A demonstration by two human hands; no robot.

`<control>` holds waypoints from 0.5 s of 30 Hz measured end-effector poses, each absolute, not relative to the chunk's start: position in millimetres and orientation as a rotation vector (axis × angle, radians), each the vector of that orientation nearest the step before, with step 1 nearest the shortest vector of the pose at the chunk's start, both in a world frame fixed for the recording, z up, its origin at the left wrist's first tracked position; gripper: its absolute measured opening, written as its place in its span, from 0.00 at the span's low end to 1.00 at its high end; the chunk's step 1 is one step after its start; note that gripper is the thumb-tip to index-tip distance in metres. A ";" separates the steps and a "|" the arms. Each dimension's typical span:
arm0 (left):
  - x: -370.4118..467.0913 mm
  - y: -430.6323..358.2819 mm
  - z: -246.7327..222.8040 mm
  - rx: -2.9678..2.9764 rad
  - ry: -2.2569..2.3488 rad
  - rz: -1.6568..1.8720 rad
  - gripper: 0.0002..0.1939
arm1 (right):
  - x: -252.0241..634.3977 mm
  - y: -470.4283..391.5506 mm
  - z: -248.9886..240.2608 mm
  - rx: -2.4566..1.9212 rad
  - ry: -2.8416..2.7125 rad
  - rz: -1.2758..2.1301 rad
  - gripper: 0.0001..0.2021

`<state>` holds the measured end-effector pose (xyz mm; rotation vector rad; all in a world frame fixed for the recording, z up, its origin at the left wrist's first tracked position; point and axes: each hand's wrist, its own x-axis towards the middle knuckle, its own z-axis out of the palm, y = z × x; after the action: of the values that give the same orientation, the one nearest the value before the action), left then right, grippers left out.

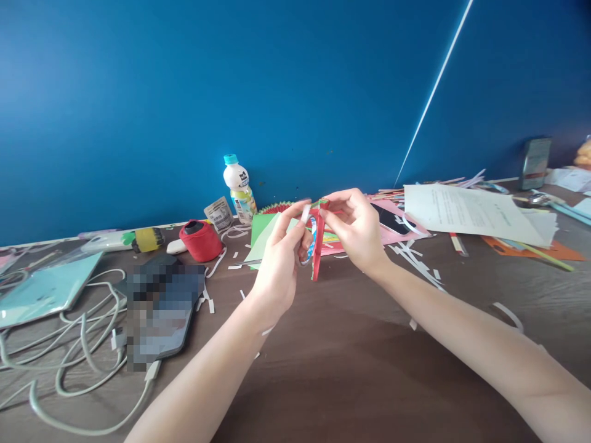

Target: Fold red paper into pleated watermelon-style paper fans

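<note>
My left hand is closed, with a short white strip pinched at its fingertips and a blue-and-white ring-shaped item against its fingers. My right hand pinches a folded red paper strip with green edges, which hangs down between the hands. Behind the hands, green sheets and pink paper lie on the dark table.
At the left are a phone, looped cables, a red roll and a bottle. A printed sheet lies at the right. White paper scraps are scattered about. A blue wall rises behind.
</note>
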<state>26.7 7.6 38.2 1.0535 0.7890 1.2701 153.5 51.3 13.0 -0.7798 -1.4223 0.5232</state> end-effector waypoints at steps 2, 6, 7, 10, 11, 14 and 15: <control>25.1 8.8 37.8 1.054 0.789 1.235 0.20 | 155.1 51.7 13.9 -0.784 -1.419 0.514 0.05; 25.6 11.0 37.0 1.152 0.827 1.227 0.20 | 156.2 52.0 14.7 -0.775 -1.429 0.526 0.05; 26.2 11.3 36.6 1.182 0.840 1.233 0.18 | 156.3 52.2 14.6 -0.775 -1.433 0.525 0.05; 28.1 11.8 35.0 1.220 0.869 1.244 0.10 | 157.5 53.8 13.8 -0.782 -1.451 0.474 0.05; 28.6 11.8 34.3 1.222 0.873 1.245 0.07 | 158.0 54.5 13.3 -0.786 -1.466 0.446 0.05; 29.2 11.7 32.4 1.244 0.885 1.241 0.03 | 160.3 56.3 11.9 -0.797 -1.528 0.326 0.05; 29.0 11.8 31.9 1.256 0.893 1.239 0.03 | 161.2 56.6 12.0 -0.799 -1.547 0.276 0.05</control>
<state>29.0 11.8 31.9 1.2562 0.8934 1.2386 161.2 56.6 12.0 -0.7992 -1.5470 0.2758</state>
